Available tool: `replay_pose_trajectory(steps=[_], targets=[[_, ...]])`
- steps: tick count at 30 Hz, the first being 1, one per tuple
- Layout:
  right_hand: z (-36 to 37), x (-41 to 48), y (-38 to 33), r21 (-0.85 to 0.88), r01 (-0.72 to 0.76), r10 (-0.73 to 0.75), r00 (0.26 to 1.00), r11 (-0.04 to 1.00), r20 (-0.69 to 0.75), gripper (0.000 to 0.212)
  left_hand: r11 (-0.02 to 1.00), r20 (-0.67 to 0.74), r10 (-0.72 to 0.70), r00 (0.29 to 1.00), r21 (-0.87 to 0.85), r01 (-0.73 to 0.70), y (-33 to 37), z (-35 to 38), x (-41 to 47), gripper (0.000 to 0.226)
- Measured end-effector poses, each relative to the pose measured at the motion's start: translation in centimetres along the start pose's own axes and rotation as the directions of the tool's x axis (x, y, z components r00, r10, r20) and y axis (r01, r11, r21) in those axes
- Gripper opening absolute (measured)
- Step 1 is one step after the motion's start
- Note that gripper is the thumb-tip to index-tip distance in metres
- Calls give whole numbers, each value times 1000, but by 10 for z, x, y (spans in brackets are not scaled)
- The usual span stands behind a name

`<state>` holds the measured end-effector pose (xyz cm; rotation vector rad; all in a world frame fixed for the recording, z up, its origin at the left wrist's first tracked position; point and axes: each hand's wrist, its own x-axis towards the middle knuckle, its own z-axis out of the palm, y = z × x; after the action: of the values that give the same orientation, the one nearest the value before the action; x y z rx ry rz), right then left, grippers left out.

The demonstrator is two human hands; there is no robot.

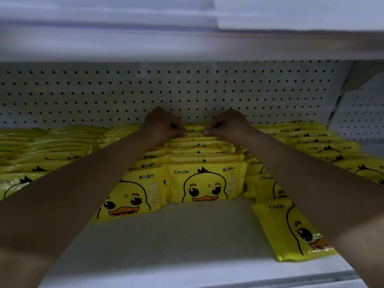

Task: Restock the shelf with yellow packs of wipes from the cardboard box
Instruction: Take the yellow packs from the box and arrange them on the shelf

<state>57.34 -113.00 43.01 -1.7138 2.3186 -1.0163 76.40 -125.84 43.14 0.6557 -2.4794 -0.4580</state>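
Note:
Yellow packs of wipes with a duck face stand in rows on the white shelf (176,235). The middle row (204,181) runs back to the pegboard. Both my arms reach deep into the shelf. My left hand (164,125) and my right hand (228,124) sit side by side at the back of the middle row, fingers curled down over the top edges of the rearmost packs (195,132), thumbs almost meeting. The cardboard box is out of view.
More rows of yellow packs fill the shelf to the left (52,150) and right (324,144). One pack (291,229) leans at the front right. A white pegboard (187,90) backs the shelf, and the shelf above (187,44) hangs low overhead.

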Motion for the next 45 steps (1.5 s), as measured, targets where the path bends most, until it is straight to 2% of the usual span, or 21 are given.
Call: replay_pose_trajectory(steps=[5, 12, 20, 24, 32, 34, 40, 45], targets=[[0, -1, 2, -39, 43, -42, 999, 998, 26, 26, 998, 32, 18, 999, 51, -20, -2, 1, 1, 12], [-9, -6, 11, 97, 6, -12, 998, 995, 61, 13, 998, 111, -48, 993, -32, 52, -7, -5, -1, 21], [-5, 0, 7, -62, 82, -80, 996, 995, 32, 16, 997, 90, -68, 994, 25, 66, -1, -5, -2, 19], [-7, -2, 12, 26, 53, -54, 999, 998, 10, 18, 997, 71, -63, 996, 41, 60, -5, -6, -3, 18], [-11, -9, 13, 156, 17, -27, 998, 988, 62, 13, 997, 71, -62, 996, 39, 59, -6, -6, -2, 17], [-13, -9, 13, 122, 15, -25, 997, 992, 77, 13, 997, 76, -73, 994, 43, 70, -6, -6, -1, 17], [-9, -6, 12, -41, 145, -144, 989, 989, 26, 17, 997, 70, -65, 995, 40, 62, -5, -6, -2, 16], [-6, -4, 8, -143, 155, -151, 988, 977, 40, 17, 995, 110, -67, 992, 80, 58, -3, -7, -1, 19]])
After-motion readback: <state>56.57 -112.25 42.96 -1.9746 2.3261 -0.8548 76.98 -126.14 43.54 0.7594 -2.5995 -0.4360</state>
